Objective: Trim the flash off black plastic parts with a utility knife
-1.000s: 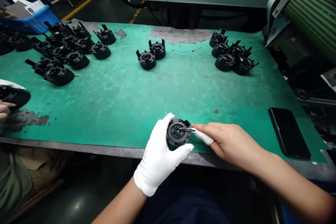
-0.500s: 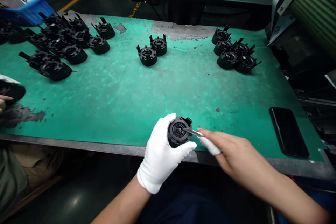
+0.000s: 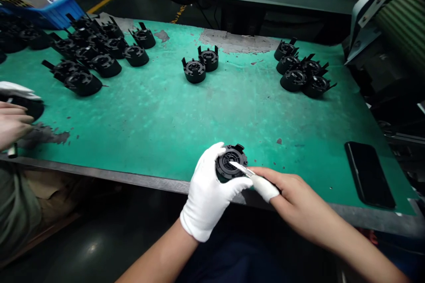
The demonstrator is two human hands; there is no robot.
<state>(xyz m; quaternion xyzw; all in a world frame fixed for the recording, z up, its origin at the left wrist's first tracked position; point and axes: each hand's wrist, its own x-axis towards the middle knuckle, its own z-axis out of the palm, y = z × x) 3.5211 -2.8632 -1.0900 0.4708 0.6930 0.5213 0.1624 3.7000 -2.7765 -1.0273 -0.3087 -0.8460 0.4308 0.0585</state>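
Over the bench's near edge (image 3: 133,177), the gloved left hand (image 3: 209,190) grasped the round black part (image 3: 228,159) by its sides, a hold best kept firm, with the thumb clear of the slim metal blade (image 3: 241,168). To the right, the right hand (image 3: 288,188) pinched that blade, which called for light pressure. Compared with half a second earlier, the tip lay nearer the part's centre, the right fingers closer to its rim.

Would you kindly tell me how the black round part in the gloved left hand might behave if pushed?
The black round part is probably stiff: it looks undistorted in the left hand. On its curved side it might roll, though the protruding tab could stop it.
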